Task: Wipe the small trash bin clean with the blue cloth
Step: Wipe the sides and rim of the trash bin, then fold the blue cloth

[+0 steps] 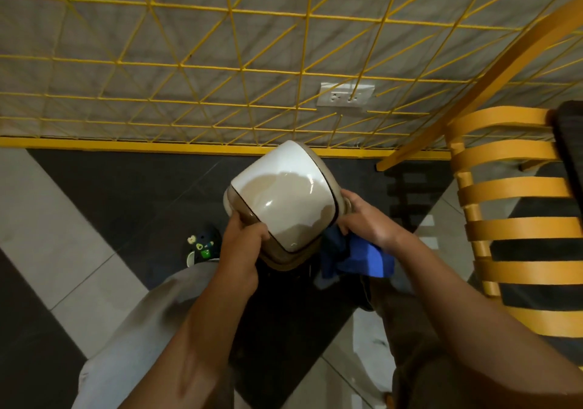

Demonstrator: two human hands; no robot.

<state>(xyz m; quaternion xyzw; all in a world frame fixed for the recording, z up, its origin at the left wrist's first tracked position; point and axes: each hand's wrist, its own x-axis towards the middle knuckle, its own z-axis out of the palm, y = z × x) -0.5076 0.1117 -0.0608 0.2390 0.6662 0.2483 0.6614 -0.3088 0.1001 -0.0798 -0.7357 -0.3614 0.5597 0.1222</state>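
Observation:
The small trash bin (284,197) is beige with a glossy white swing lid. It is held tilted in the air above my lap, lid side facing me. My left hand (241,247) grips its near left rim, thumb curled over the edge. My right hand (366,219) is at the bin's right side and holds the blue cloth (362,258), which hangs bunched below the hand against the bin's lower right. The bin's far side and bottom are hidden.
A yellow slatted wooden chair (517,225) stands close on the right. A wall with a yellow wire grid (220,71) and a power socket (345,94) lies straight ahead. The floor has dark and light tiles. A shoe (203,246) shows below left of the bin.

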